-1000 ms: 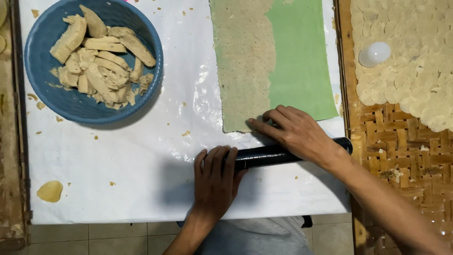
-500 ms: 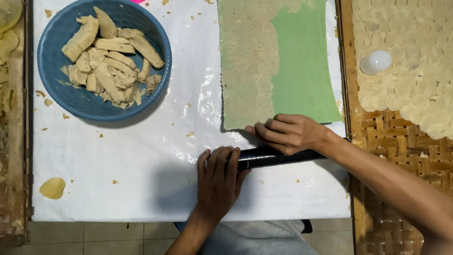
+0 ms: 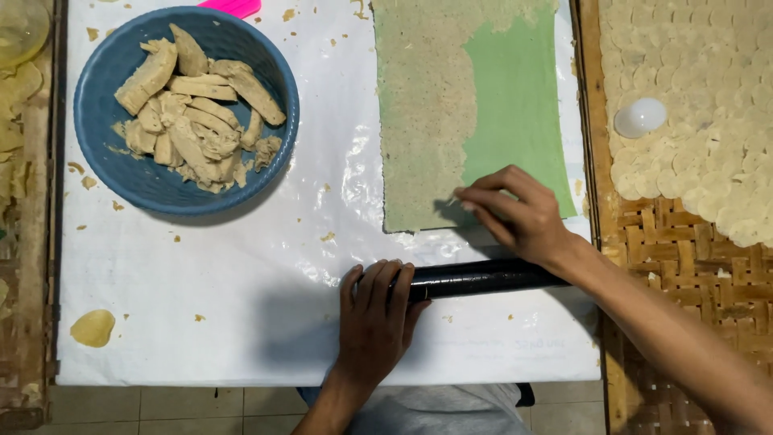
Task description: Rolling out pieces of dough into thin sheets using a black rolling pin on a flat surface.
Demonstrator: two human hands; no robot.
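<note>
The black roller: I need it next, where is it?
The black roller lies near the table's front edge, under the left hand, just below the green sheet and the right hand.

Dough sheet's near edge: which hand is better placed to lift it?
Right, probably. The right hand has fingertips at the dough sheet near edge; the left hand rests on the black rolling pin.

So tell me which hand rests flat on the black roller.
The left hand, palm down over the black roller's near end. The right hand sits above it instead, fingertips at the lower edge of the green sheet.
</note>
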